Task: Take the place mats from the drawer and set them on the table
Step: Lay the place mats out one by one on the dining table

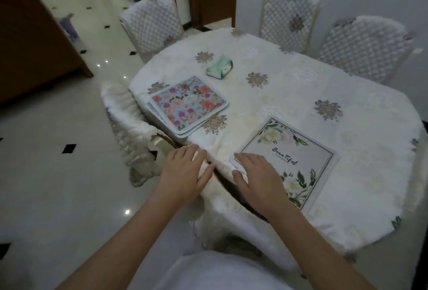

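The likeliest trouble is the fluffy white cloth [289, 95] covering the bench [391, 188]. If either palm pushes sideways, I'd expect the cloth to ruck or slide and carry the mats askew. The floral place mat [187, 105] on the left lies right at the bench's left edge, above a covered chair [129, 127], so a tug on the cloth could tip it off.

The right hand [254, 178] lies flat, fingers straight, on the near left corner of the white place mat [291, 157]. The left hand [185, 171] rests flat and relaxed on the cloth at the near rim, gripping nothing.

The white mat is square, with a thin dark border, pale blossoms at two corners and looping script across the middle. The floral one is blue with pink and orange roses, and extra edges peeking beneath suggest a small stack. A green packet [220, 67] sits farther in.
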### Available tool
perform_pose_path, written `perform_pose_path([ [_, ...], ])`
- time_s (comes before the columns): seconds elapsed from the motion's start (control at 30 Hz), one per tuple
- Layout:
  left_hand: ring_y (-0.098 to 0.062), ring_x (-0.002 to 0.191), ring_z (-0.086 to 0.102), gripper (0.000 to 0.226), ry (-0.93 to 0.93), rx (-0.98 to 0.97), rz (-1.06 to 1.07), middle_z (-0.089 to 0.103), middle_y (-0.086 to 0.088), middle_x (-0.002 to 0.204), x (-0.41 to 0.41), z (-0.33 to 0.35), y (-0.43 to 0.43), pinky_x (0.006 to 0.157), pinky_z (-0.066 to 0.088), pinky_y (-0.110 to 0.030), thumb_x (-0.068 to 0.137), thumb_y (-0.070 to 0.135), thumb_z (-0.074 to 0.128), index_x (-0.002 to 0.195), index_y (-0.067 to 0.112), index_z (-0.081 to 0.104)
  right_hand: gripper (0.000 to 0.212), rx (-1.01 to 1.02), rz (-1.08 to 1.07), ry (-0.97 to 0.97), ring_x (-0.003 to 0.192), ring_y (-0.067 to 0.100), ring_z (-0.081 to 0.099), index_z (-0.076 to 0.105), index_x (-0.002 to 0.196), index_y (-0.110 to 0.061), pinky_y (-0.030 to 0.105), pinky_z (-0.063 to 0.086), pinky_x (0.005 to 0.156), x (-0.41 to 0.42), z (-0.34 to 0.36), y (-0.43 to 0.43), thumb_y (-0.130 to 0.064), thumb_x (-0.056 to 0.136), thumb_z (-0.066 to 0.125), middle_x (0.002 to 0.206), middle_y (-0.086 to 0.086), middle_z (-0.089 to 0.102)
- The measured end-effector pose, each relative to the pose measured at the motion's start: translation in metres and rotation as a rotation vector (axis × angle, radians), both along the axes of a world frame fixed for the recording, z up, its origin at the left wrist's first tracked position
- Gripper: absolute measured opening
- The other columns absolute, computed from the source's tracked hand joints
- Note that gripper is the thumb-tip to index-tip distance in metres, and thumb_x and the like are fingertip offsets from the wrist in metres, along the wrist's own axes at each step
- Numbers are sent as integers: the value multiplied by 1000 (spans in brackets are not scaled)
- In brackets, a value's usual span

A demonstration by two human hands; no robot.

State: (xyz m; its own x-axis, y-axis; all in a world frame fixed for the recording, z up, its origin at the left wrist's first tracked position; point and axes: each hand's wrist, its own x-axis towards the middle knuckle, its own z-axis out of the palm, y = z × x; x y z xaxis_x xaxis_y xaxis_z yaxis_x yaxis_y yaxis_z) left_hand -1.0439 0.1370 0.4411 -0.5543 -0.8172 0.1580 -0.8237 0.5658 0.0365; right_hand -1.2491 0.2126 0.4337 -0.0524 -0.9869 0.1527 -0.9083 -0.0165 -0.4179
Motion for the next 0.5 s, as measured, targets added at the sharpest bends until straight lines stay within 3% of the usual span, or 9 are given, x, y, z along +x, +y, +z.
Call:
perform_pose_path([
  [0.17,-29,105,61,49,62,-9,141,65,-6,120,83,5,2,90,46,-41,96,52,39,121,18,64,44,-36,170,18,115,23,55,57,131,-14,38,47,99,77,10,-36,-36,95,44,126,2,62],
  [0.33,-28,113,61,54,73,17,321,64,-8,126,196,0,1,91,47,-41,96,54,36,127,18,62,44,-22,310,7,121,18,51,57,134,-16,31,39,102,184,3,-70,-34,95,51,130,-1,61],
  [0.5,-30,109,63,51,53,-26,406,66,-10,124,291,-15,-6,91,45,-42,98,51,39,121,14,66,45,3,374,56,113,19,57,60,130,-17,32,44,96,285,-9,-91,-38,92,50,124,-2,64],
])
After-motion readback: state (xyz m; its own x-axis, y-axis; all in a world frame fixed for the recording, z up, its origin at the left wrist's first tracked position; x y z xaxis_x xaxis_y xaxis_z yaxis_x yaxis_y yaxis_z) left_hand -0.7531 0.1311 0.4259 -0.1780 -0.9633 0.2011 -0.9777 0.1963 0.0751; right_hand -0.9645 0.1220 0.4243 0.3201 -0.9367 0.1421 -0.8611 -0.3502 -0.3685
